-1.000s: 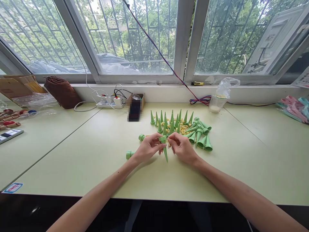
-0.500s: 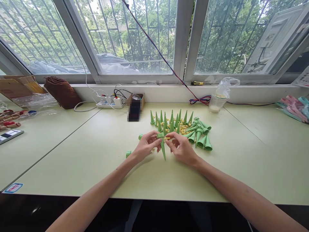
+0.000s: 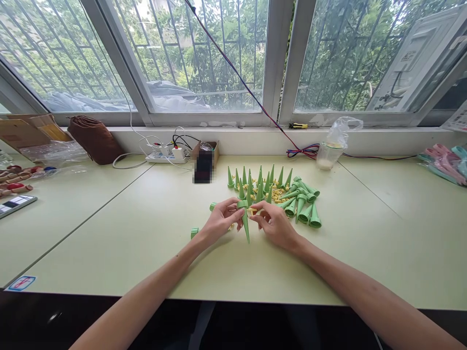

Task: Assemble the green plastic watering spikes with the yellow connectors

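My left hand [image 3: 223,218] is closed on a green plastic plant watering spike [image 3: 246,228], its capped end up and its point slanting down toward me. Between the thumb and fingers of my right hand [image 3: 273,222] is a small yellow valve [image 3: 251,210], held against or very close to the spike's side just under the cap; whether they touch I cannot tell. Behind the hands several green spikes [image 3: 272,175] stand points up, with loose yellow valves [image 3: 279,195] among them. More green spikes [image 3: 305,213] lie in a heap to the right.
Green caps [image 3: 194,233] lie left of my left hand. Along the sill are a power strip [image 3: 164,158], a small cardboard box [image 3: 215,150], a plastic cup [image 3: 326,156] and bundled cable [image 3: 304,152]. A brown pouch [image 3: 94,138] is at the back left, pink and teal items [image 3: 447,160] far right.
The spike's tip has shifted slightly left in my left hand. The yellow valve in my right hand has turned a little; both hands stay almost in place.
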`<action>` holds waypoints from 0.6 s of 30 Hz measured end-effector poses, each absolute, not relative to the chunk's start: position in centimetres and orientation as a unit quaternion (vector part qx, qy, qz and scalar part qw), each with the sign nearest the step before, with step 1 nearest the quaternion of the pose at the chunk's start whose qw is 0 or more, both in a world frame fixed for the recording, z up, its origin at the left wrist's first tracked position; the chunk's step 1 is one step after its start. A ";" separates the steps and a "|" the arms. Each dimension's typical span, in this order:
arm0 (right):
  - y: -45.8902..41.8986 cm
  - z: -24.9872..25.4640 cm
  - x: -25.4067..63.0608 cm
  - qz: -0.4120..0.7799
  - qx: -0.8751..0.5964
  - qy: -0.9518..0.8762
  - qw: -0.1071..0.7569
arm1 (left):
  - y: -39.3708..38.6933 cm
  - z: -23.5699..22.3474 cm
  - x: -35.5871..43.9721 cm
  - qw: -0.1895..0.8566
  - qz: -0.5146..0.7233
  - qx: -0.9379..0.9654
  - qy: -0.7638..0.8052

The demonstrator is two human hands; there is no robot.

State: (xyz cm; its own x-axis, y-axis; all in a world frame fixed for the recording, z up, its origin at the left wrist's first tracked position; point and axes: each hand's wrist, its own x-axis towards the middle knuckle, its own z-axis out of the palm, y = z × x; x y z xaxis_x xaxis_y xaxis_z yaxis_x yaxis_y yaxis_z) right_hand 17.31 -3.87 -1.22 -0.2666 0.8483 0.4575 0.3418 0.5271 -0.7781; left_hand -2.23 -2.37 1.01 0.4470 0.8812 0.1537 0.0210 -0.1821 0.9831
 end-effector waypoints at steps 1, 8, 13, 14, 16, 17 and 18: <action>-3.9 -1.2 17.3 0.275 -0.400 -0.747 0.454 | -2.4 1.0 -2.2 0.537 0.397 0.660 0.343; -3.8 -1.3 17.5 0.256 -0.405 -0.757 0.444 | -2.5 1.2 -2.1 0.524 0.391 0.676 0.339; -3.8 -1.2 17.6 0.251 -0.397 -0.761 0.447 | -2.6 1.2 -2.0 0.525 0.380 0.685 0.332; -3.8 -1.2 17.6 0.253 -0.395 -0.761 0.447 | -2.6 1.1 -1.9 0.526 0.377 0.688 0.327; -3.8 -1.2 17.6 0.257 -0.392 -0.761 0.448 | -2.7 1.0 -1.9 0.529 0.371 0.694 0.317; -3.8 -1.2 17.6 0.257 -0.392 -0.761 0.449 | -2.7 1.0 -1.9 0.531 0.370 0.695 0.313; -3.8 -1.2 17.6 0.255 -0.391 -0.761 0.450 | -2.7 1.0 -1.9 0.532 0.369 0.696 0.311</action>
State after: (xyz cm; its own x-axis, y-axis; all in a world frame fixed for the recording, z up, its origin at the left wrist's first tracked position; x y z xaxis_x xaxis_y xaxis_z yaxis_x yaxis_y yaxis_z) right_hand 17.60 -3.80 -1.18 -0.2890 0.8249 0.4858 0.3663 0.5642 -0.7400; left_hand -1.88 -2.67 0.98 0.5337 0.8257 0.1825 0.0412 -0.2410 0.9696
